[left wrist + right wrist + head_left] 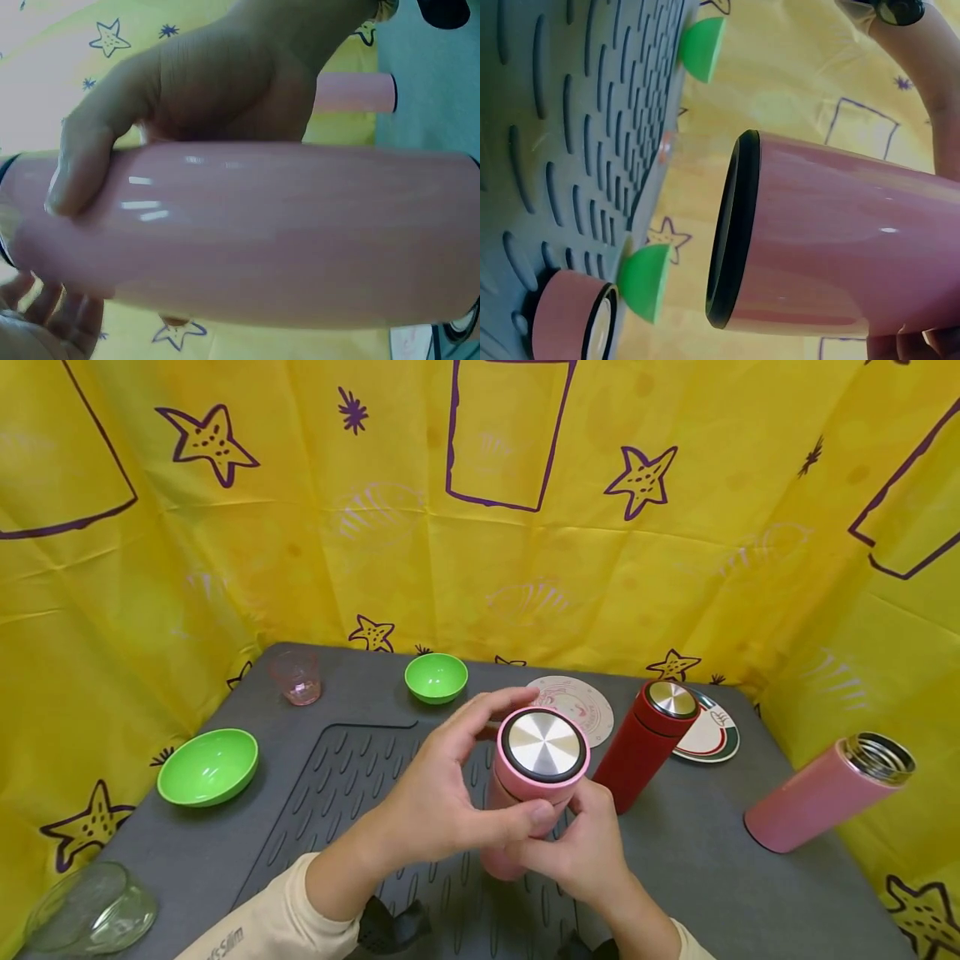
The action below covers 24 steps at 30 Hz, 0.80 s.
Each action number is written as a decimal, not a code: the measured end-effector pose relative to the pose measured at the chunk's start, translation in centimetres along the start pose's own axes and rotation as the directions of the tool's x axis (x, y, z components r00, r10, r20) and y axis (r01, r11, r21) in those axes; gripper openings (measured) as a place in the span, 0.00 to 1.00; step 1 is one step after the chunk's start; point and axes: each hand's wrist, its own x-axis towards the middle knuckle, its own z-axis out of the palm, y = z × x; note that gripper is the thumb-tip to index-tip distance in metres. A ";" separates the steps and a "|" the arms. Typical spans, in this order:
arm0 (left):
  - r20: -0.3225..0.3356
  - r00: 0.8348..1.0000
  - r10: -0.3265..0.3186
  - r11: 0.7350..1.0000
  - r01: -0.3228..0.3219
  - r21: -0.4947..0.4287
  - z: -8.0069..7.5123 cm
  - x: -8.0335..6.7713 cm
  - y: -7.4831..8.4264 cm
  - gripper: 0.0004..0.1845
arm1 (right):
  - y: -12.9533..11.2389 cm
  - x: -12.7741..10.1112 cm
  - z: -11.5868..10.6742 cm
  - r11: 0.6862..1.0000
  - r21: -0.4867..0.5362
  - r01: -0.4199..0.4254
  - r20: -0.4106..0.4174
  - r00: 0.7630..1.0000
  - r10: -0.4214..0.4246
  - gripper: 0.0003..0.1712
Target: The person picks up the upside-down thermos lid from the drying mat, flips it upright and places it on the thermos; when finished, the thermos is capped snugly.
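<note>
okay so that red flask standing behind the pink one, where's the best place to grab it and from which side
Probably the mid body of the red flask, from its right side. It stands upright, a smooth cylinder under a steel-topped cap, so fingers can wrap it. Its left is crowded by the pink flask held in the left hand and right hand; the right is open mat.

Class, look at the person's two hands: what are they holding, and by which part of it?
Both hold the pink flask: the left hand grips round its lidded top end, the right hand wraps its body lower down.
</note>
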 end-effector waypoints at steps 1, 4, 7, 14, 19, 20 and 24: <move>-0.012 1.000 -0.016 1.000 0.016 0.003 0.1 0.0 0.1 0.43 | 0.0 0.0 0.0 1.000 -0.002 0.002 -0.002 1.000 -0.002 0.30; -0.054 0.998 -0.042 0.999 0.042 0.007 0.4 0.0 0.1 0.42 | -0.1 0.1 0.0 1.000 -0.010 0.001 -0.007 1.000 -0.001 0.29; -0.049 0.999 -0.013 1.000 0.013 -0.006 0.4 -0.1 -0.2 0.37 | -0.1 0.1 -0.1 1.000 -0.009 -0.015 -0.004 1.000 0.015 0.30; 0.004 0.997 0.077 0.997 -0.077 0.017 0.5 -0.1 -0.1 0.42 | -0.1 0.1 -0.2 1.000 -0.017 0.021 -0.030 0.999 -0.021 0.28; -0.090 0.995 -0.050 0.998 0.054 0.042 1.3 -0.1 0.7 0.47 | -0.1 -0.1 0.0 1.000 -0.014 -0.013 -0.011 1.000 0.013 0.32; -0.111 0.990 -0.084 0.996 0.087 0.030 1.4 -0.2 0.8 0.45 | -0.1 -0.1 0.0 1.000 -0.012 -0.013 -0.006 1.000 0.013 0.32; -0.151 0.984 -0.094 0.995 0.097 0.013 1.4 -0.1 0.8 0.39 | -0.1 0.0 0.2 1.000 -0.008 -0.007 0.005 1.000 0.007 0.32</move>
